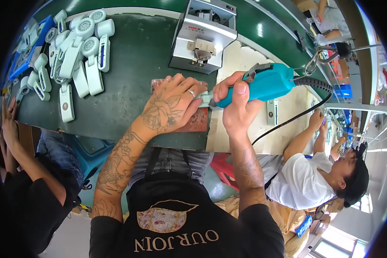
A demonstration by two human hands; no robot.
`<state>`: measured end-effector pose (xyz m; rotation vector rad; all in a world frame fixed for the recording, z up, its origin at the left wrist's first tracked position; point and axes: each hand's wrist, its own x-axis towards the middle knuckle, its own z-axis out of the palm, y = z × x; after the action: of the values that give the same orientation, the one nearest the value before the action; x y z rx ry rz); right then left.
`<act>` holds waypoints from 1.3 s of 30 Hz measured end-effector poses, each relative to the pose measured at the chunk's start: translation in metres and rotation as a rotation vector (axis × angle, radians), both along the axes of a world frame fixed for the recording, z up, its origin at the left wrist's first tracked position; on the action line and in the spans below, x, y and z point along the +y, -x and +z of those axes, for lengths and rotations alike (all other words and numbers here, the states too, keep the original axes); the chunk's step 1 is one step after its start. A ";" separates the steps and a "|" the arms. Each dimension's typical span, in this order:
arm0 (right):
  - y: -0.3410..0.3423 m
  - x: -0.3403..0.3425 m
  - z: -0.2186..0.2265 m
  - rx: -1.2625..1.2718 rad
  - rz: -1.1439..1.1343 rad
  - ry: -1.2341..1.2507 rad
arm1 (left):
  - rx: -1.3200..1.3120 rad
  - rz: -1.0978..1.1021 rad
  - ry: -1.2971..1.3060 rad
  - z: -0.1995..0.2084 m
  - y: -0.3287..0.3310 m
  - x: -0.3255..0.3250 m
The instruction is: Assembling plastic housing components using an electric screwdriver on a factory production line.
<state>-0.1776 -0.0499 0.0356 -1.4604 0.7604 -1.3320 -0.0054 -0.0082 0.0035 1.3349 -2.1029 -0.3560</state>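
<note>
Handheld fan [205,99], judging by its pale mint colour, lies on the counter [137,47] directly in front of the person, mostly hidden beneath one hand, with just an end showing. The dark green counter carries everything here, and a tan sheet [241,58] covers its right part. At the left is a loose heap of mint fans [84,53], some lying across others. A silver screw-feeder machine [191,32] stands at the far side, beyond the hands. Teal and hung from a metal hook [312,64], the electric screwdriver [268,84] lies nearly flat, nose pointing left at the fan's exposed end; its black cable [303,112] loops down over the sheet. The left hand [170,101] is closed down over the fan, pinning it to a worn reddish mat [195,123]; the right hand [241,105] is wrapped around the screwdriver's front end.

Whether the bit sits in a screw cannot be made out. If it is off-line, it could slip, scratch the shell or catch the left fingers close by. Too light a hold might let the fan twist under torque; too much drive could strip the thread or crack the plastic.
</note>
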 end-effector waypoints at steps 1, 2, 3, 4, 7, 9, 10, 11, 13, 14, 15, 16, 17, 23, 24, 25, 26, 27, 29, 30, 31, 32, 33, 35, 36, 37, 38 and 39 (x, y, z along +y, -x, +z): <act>0.000 0.000 -0.001 0.000 -0.006 -0.011 | 0.000 -0.006 -0.011 0.000 0.000 0.000; -0.002 -0.001 -0.001 0.005 0.006 0.014 | 0.000 -0.003 -0.008 0.001 0.000 -0.001; -0.003 -0.001 0.000 0.009 0.016 0.039 | 0.000 -0.001 -0.005 0.002 0.000 -0.001; -0.005 -0.001 0.002 -0.004 0.014 0.021 | -0.002 0.005 -0.004 0.002 0.000 -0.001; -0.002 -0.005 -0.002 -0.001 0.005 0.053 | -0.018 0.005 -0.010 0.007 0.002 -0.003; -0.007 -0.003 0.000 -0.024 -0.002 0.024 | -0.009 0.021 0.014 0.007 0.001 -0.002; -0.012 -0.001 0.000 -0.046 -0.002 -0.008 | 0.000 0.045 0.036 0.006 -0.003 0.000; -0.014 0.001 -0.001 -0.063 0.016 -0.002 | -0.011 0.027 0.027 0.006 -0.007 0.001; -0.015 0.004 -0.011 -0.029 -0.047 -0.042 | -0.011 0.007 0.042 -0.002 -0.015 0.004; -0.003 0.007 -0.014 0.042 -0.124 -0.086 | 0.015 -0.002 0.145 -0.008 -0.010 0.005; 0.003 0.014 -0.011 -0.080 -0.100 -0.141 | 0.032 -0.009 0.250 -0.010 -0.005 0.007; 0.009 0.025 -0.006 -0.208 -0.091 -0.232 | 0.040 -0.062 0.329 -0.008 -0.002 0.007; 0.021 0.034 -0.004 -0.312 -0.012 -0.235 | 0.048 -0.122 0.403 -0.006 -0.001 0.013; 0.033 0.083 0.018 -0.365 -0.075 0.025 | 0.344 0.312 0.319 -0.006 -0.056 0.071; 0.035 0.086 0.017 -0.358 -0.084 0.027 | 0.424 0.547 0.225 0.003 -0.076 0.082; 0.040 0.088 0.014 -0.337 -0.080 0.025 | 0.513 0.700 0.178 0.014 -0.097 0.089; 0.045 0.090 0.012 -0.316 -0.073 0.025 | 0.713 0.817 0.188 0.010 -0.123 0.088; 0.052 0.093 0.010 -0.287 -0.082 0.031 | 0.785 0.844 0.260 0.013 -0.150 0.082; 0.060 0.094 0.011 -0.265 -0.103 0.022 | 0.778 0.870 0.321 0.013 -0.200 0.068; 0.066 0.097 0.011 -0.236 -0.124 0.015 | 0.664 0.945 0.333 0.008 -0.223 0.060; 0.064 0.099 0.010 -0.263 -0.174 -0.022 | 0.566 0.974 0.381 -0.012 -0.258 0.053; 0.069 0.098 0.006 -0.256 -0.190 -0.036 | 0.538 1.062 0.125 -0.011 -0.264 0.046; 0.068 0.098 0.009 -0.208 -0.245 -0.066 | -0.019 1.159 0.284 0.001 -0.251 0.042; 0.058 0.097 0.007 -0.150 -0.259 -0.058 | -0.090 0.978 0.522 0.026 -0.224 0.035; 0.056 0.097 0.004 -0.155 -0.221 -0.085 | 0.178 0.879 0.530 0.046 -0.178 0.029; 0.053 0.097 0.007 -0.131 -0.182 -0.077 | 0.326 0.799 0.363 0.064 -0.134 0.023; 0.055 0.099 0.007 -0.124 -0.176 -0.082 | 0.356 0.635 0.268 0.068 -0.097 0.014; 0.059 0.101 0.006 -0.121 -0.161 -0.089 | 0.346 0.426 0.167 0.077 -0.055 0.005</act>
<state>-0.2367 0.0515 0.0419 -1.2582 0.8615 -1.4749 0.0499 -0.0032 0.0803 1.4583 -1.4875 -0.2053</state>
